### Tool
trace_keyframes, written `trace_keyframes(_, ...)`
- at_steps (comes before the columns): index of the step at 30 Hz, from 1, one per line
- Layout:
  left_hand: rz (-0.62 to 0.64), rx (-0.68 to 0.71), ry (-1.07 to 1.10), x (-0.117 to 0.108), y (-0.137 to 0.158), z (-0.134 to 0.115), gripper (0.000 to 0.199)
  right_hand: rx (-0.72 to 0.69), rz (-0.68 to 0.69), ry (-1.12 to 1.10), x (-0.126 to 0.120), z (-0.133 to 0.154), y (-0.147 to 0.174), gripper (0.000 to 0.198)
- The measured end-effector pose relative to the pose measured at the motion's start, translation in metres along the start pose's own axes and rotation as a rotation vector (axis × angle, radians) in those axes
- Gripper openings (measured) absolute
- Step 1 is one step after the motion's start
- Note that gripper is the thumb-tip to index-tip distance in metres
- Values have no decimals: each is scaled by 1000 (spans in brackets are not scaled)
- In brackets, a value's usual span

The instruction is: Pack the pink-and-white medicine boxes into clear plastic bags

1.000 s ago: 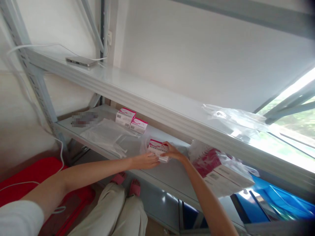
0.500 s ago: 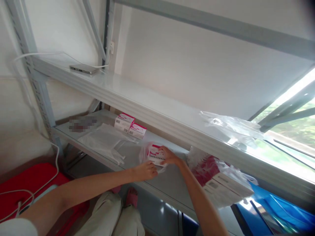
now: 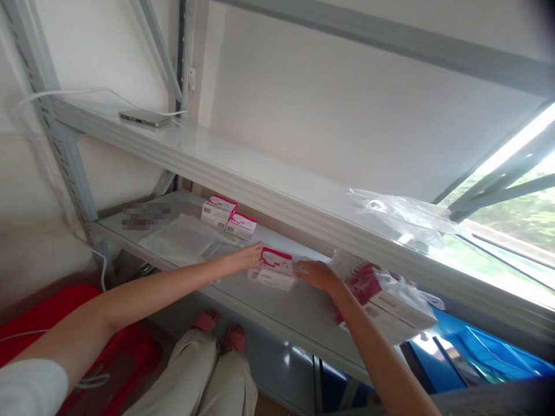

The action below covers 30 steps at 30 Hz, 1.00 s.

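A white and pink box (image 3: 277, 263) sits on the lower shelf with a thin clear plastic bag (image 3: 255, 278) about its lower part. My left hand (image 3: 249, 257) is closed at the box's upper left corner, pinching the bag's edge. To the right of the box, my right hand (image 3: 318, 274) has its fingers bent at the bag's other side; the film there is faint. The box's pink top edge and printed face show between both hands.
Two similar boxes (image 3: 219, 211) stand at the shelf's back, beside flat clear bags (image 3: 180, 237). A bag of several boxes (image 3: 385, 306) lies to the right. Above are a flat grey device (image 3: 145, 118) and crumpled plastic (image 3: 399, 214) on the upper shelf (image 3: 260, 167).
My left hand has moved up from the box's front to its upper left corner. My right hand has come off the box's face to its right side. The bag sits lower around the box.
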State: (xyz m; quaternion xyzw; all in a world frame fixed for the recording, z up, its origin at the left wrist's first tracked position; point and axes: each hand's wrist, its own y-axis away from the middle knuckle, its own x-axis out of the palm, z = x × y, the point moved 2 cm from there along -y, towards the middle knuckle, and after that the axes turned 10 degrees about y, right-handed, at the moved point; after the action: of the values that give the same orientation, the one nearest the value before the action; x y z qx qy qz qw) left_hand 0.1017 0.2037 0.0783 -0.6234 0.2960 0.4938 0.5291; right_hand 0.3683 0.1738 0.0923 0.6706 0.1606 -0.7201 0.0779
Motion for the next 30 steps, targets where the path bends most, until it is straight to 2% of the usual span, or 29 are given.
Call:
trace_keyframes(3, -27, -80, 175, -11, 0, 30, 32, -145, 36, 291, -15, -9, 9, 6)
trace_keyframes(6, -42, -100, 235, -23, 3, 49, 31, -316, -6, 681, -30, -6, 15, 21)
trace_keyframes(8, -42, -84, 231, -30, 6, 55, 28, -364, -45, 804, -38, 1, 18, 25)
trace_keyframes(15, 10, 10, 101, -50, 11, 60, 18, -400, -163, 803, -45, 34, 41, 25)
trace_keyframes(22, -30, -41, 198, -77, 4, 50, 8, -690, -123, 680, -41, 52, 61, 39)
trace_keyframes(24, -55, -83, 254, -78, 3, 46, 10, -665, -137, 652, -42, 49, 58, 44)
trace_keyframes(27, -113, -104, 341, -73, -1, 42, 13, -529, -132, 665, -42, 41, 46, 50)
trace_keyframes(30, -181, -90, 407, -65, -9, 41, 13, -373, -120, 639, -39, 34, 34, 38)
